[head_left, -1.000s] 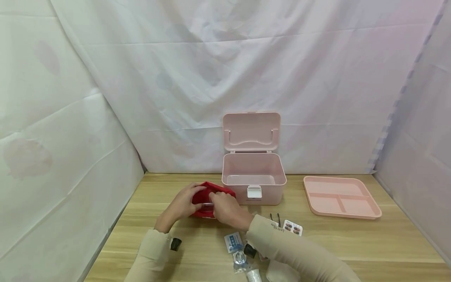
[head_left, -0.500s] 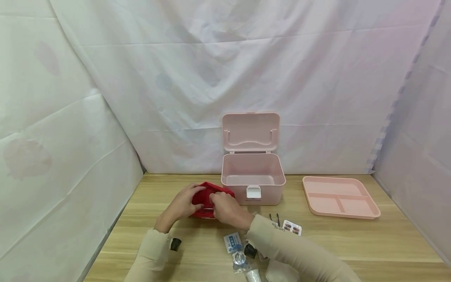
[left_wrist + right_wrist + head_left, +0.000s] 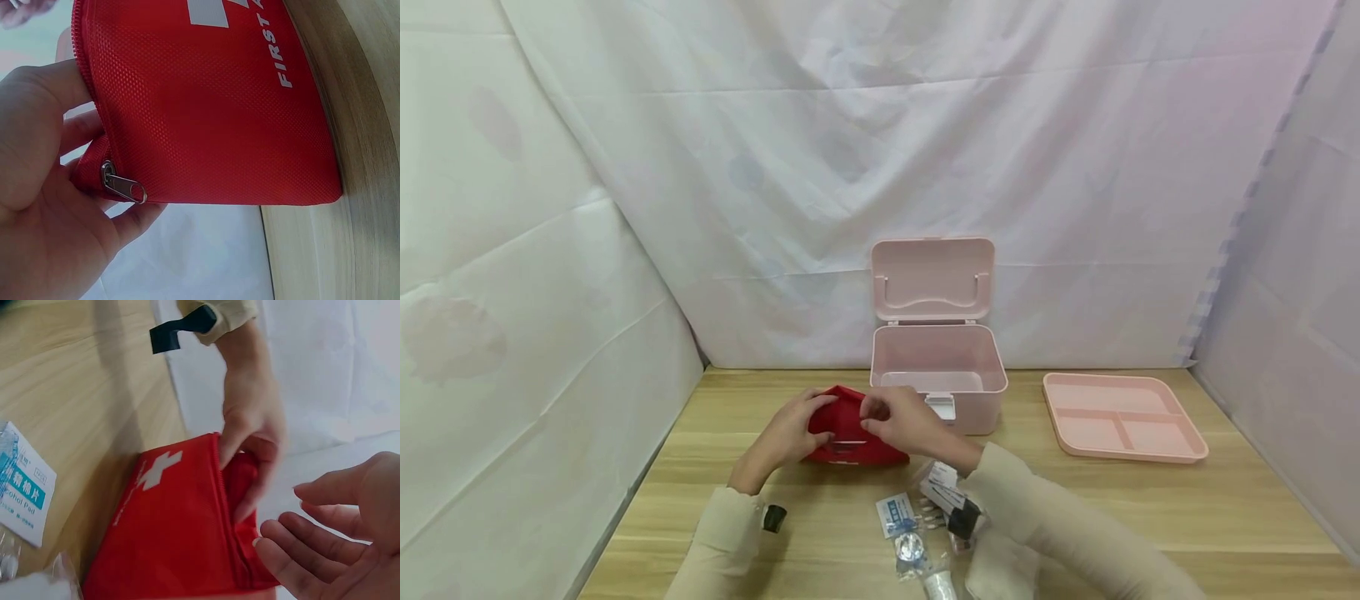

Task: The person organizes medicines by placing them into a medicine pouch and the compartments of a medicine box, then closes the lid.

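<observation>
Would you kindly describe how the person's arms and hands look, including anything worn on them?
The left sleeve and right sleeve are long and beige, reaching to about the wrists. A small left black fitting and a similar right black fitting show near the sleeve ends. The left hand and right hand wear no gloves.
</observation>
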### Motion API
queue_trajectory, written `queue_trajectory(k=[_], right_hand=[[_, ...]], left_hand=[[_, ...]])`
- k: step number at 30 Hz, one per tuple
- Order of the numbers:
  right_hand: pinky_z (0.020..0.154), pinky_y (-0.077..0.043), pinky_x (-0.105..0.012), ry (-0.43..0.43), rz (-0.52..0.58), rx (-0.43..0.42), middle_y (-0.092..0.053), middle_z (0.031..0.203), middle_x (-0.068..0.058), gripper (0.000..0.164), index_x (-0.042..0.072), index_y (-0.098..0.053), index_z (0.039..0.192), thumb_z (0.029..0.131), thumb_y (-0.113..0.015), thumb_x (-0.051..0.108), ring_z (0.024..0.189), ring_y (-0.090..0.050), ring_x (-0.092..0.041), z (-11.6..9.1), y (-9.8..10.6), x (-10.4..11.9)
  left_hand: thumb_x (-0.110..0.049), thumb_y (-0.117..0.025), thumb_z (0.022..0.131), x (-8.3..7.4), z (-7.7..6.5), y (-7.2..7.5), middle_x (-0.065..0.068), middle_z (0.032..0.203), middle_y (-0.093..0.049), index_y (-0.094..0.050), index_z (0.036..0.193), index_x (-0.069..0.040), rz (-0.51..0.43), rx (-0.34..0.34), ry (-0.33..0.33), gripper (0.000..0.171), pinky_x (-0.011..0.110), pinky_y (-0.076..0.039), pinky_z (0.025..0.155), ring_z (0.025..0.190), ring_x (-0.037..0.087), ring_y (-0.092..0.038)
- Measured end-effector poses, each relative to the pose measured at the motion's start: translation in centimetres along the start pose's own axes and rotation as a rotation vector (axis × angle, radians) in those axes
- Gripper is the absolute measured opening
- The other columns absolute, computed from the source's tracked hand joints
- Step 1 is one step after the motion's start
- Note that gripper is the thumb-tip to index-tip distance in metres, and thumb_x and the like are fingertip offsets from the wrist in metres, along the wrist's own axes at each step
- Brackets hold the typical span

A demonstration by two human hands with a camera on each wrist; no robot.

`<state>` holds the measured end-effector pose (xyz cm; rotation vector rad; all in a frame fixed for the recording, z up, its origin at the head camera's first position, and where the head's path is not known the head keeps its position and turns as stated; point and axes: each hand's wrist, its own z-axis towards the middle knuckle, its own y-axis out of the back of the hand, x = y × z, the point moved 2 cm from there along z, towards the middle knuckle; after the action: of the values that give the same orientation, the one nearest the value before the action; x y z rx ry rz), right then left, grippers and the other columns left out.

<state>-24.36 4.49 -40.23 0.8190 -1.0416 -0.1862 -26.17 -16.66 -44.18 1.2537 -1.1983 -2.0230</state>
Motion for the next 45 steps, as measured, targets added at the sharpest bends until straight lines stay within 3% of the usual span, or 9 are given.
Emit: queue_trajectory(k=[6,17,25,35,45], right_hand=[[0.073,-0.053,-0.023,0.003,0.066,0.035,-0.068,0.080,0.005,0.008,0.011,-0.069,0.085,0.085,-0.075,0.006,0.075,-0.060,-0.008,-2.2,2.5,-1.1],[0.066,-0.053,-0.023,-0.043,0.076,0.213,-0.068,0.078,0.001,0.008,0.002,-0.070,0.087,0.082,-0.075,-0.001,0.071,-0.060,-0.007,-6.1,5.0,-6.5],[0.068,-0.047,-0.025,-0.168,0.039,0.238,-0.062,0.087,-0.003,0.028,0.005,-0.067,0.096,0.076,-0.084,0.012,0.081,-0.056,-0.020,-8.5,4.2,-9.7],[0.074,-0.046,-0.032,-0.271,0.071,0.264,-0.061,0.090,-0.003,0.037,0.009,-0.063,0.100,0.074,-0.087,0.018,0.084,-0.055,-0.019,-9.5,2.8,-11.7],[0.074,-0.043,-0.029,-0.275,0.116,0.268,-0.059,0.093,-0.003,0.036,0.009,-0.062,0.103,0.077,-0.085,0.021,0.086,-0.052,-0.019,-9.7,2.6,-12.7]], left_hand=[[-0.009,-0.080,0.081,0.0,0.1,0.0,0.011,0.127,-0.059,-0.062,0.130,-0.003,0.000,0.009,0.017,0.052,0.048,-0.052,0.095,0.114,0.030,-0.057],[-0.009,-0.080,0.081,0.1,0.1,0.0,0.011,0.127,-0.059,-0.062,0.130,-0.003,0.006,0.012,0.024,0.053,0.048,-0.053,0.092,0.114,0.030,-0.058],[-0.009,-0.080,0.081,0.1,0.1,-0.1,0.010,0.128,-0.059,-0.062,0.130,-0.004,-0.001,0.005,0.035,0.053,0.047,-0.054,0.091,0.114,0.029,-0.057],[-0.010,-0.081,0.081,0.0,0.1,-0.1,0.010,0.128,-0.059,-0.062,0.130,-0.004,-0.005,0.005,0.035,0.053,0.047,-0.054,0.091,0.113,0.029,-0.058],[-0.010,-0.080,0.081,0.1,0.1,-0.2,0.010,0.129,-0.059,-0.062,0.131,-0.005,-0.004,0.005,0.045,0.053,0.048,-0.054,0.092,0.115,0.030,-0.057]])
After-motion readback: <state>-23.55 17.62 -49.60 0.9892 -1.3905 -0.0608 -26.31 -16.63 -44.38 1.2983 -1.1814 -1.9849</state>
